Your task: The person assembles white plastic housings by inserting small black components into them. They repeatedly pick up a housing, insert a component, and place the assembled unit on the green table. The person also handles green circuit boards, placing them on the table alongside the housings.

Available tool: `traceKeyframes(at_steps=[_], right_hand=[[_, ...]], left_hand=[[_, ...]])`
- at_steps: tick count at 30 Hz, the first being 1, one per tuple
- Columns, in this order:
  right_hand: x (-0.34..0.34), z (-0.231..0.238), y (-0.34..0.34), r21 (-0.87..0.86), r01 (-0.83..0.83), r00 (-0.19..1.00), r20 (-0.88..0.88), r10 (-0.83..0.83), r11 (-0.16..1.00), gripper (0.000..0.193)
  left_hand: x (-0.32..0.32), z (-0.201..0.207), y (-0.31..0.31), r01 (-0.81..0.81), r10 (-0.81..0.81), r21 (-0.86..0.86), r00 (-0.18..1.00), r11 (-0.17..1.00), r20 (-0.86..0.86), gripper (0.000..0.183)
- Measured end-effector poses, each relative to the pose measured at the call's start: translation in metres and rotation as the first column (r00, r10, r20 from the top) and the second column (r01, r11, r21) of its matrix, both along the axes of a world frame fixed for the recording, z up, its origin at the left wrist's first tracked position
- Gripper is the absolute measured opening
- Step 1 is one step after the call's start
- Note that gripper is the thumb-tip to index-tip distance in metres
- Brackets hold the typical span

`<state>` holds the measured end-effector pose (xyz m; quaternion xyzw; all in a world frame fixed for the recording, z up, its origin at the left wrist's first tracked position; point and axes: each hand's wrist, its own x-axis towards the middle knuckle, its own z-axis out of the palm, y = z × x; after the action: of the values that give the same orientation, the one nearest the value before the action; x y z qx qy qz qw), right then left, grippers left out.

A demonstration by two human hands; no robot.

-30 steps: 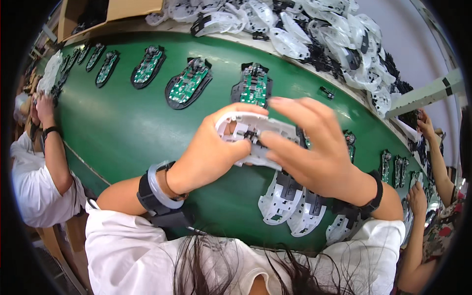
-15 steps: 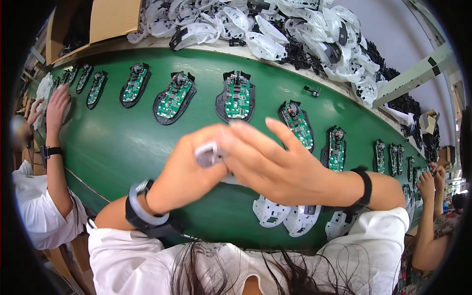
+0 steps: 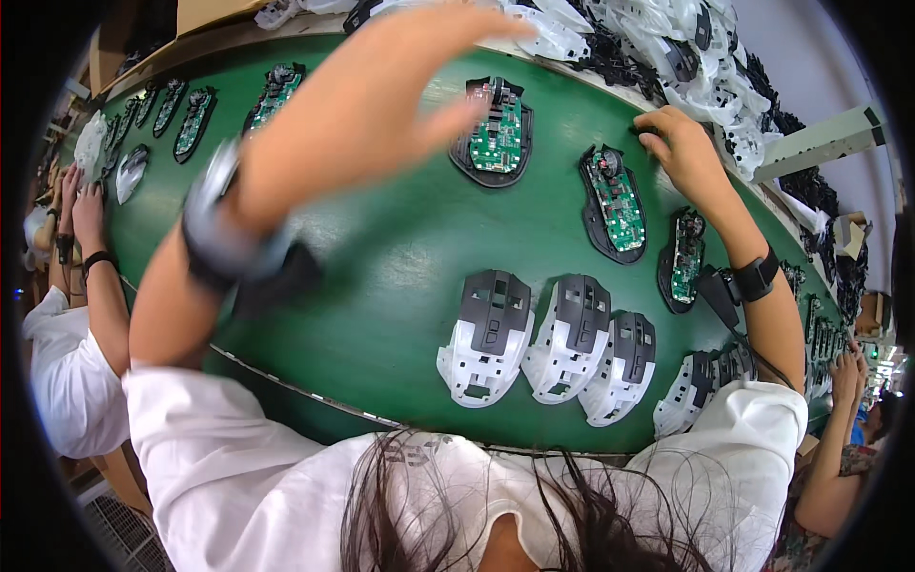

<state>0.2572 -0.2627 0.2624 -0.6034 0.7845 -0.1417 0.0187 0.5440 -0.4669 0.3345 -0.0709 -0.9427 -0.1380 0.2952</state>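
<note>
My left hand (image 3: 372,105), smeared by motion, is raised over the back of the green table. Its fingers are stretched out and its thumb stands apart, with nothing seen in it. Near the table's back edge, my right hand (image 3: 684,151) has its fingertips closed on a small black plastic part (image 3: 647,131). Between the hands lie a black mouse base with a green circuit board (image 3: 498,139) and another mouse base (image 3: 620,210). A third mouse base (image 3: 682,259) is below my right wrist. Closer to me rest white-and-dark mouse top shells (image 3: 488,334).
White shells (image 3: 705,76) and black parts (image 3: 610,62) are heaped behind the table. More mouse bases (image 3: 194,124) line the left side. A post (image 3: 820,143) stands at the right. Co-workers' hands (image 3: 88,205) show at both sides.
My hands have parted from in front of me. The left went up and back; the right reached to the small black part. The shell they held now lies with the others, dark covers showing.
</note>
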Motion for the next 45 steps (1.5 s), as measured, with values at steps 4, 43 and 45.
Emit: traceKeyframes(at_steps=[4,43,45], right_hand=[[0.009,-0.003,-0.009,-0.058,-0.021,1.0,-0.018,0.02,0.998,0.02],[0.151,0.068,0.063,-0.253,-0.165,0.953,0.21,0.22,0.953,0.028],[0.157,0.068,0.063,-0.25,-0.197,0.946,0.204,0.25,0.948,0.029]], left_hand=[[-0.093,-0.047,-0.084,-0.097,0.114,-0.291,0.993,0.952,0.04,0.049],[0.075,-0.06,0.125,-0.442,-0.45,0.897,0.805,-0.023,0.386,0.078],[0.072,-0.061,0.125,-0.393,-0.409,0.92,0.842,-0.015,0.353,0.078]])
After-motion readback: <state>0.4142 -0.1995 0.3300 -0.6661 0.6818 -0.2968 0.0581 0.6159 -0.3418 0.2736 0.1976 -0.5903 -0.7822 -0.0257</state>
